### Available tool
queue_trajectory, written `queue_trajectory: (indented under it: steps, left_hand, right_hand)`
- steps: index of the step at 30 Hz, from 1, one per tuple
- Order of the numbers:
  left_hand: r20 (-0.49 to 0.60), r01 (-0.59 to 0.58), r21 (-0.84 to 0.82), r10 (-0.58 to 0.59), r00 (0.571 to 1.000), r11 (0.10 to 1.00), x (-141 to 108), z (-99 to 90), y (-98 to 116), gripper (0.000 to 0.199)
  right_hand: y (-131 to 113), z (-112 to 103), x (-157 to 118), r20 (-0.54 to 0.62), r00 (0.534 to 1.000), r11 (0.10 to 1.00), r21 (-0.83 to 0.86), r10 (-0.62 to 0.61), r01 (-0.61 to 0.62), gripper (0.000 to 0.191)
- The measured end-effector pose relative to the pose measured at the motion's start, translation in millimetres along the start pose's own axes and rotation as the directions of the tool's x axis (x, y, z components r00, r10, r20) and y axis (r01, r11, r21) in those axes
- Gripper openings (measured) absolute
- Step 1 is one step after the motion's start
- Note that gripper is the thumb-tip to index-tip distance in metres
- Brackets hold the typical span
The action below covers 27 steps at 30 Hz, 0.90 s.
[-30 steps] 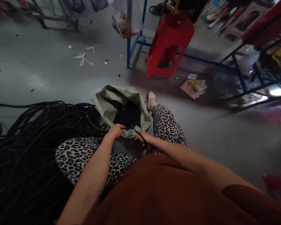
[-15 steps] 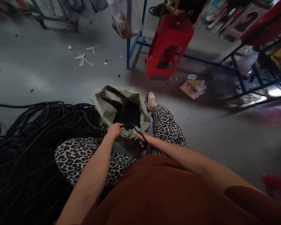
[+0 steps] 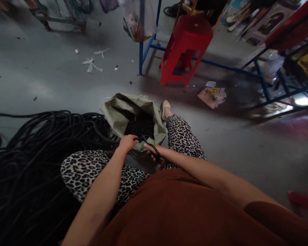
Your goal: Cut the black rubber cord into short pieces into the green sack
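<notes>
Black cord point(image 3: 139, 139) crosswise, tight in left grip point(image 3: 128, 141), tip toward scissors point(image 3: 155, 149) in right grip point(image 3: 162, 150).

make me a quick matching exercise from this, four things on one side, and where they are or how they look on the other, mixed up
1. scissors
2. sack
3. cord heap
4. stool

A. red, near a blue frame
B. open, dark pieces inside
C. in the right hand
D. black, beside the left leg

Pairs: 1-C, 2-B, 3-D, 4-A
</notes>
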<state>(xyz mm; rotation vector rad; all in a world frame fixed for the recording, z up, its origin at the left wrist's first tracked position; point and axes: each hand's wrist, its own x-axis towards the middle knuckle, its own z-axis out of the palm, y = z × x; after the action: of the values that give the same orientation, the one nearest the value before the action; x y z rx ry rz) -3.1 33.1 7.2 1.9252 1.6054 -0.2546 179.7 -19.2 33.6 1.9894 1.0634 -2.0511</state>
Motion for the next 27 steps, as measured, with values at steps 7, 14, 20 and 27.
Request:
queue_trajectory:
  steps: [7,14,20,27]
  left_hand:
    - [0.012,-0.025,0.009,0.025,1.0,1.0,1.0,1.3,-0.8,0.036]
    - [0.016,-0.081,0.039,0.08,0.997,0.996,-2.6,0.1,2.4,0.036]
    - [0.003,-0.073,0.005,0.072,0.997,0.997,-1.7,-2.1,3.3,0.036]
    - [0.004,-0.061,-0.028,0.062,0.998,0.998,-0.3,-2.6,4.4,0.035]
  right_hand:
    - [4.0,-1.6,10.6,0.034,0.999,1.0,-0.006,0.014,-0.013,0.063]
    - [1.7,-0.7,7.8,0.055,0.998,1.0,0.012,0.012,-0.013,0.06]
    - [0.3,3.6,9.0,-0.076,0.995,0.996,0.062,-0.063,0.068,0.054]
    - [-1.0,3.8,9.7,-0.122,0.99,0.997,0.033,-0.067,0.071,0.052]
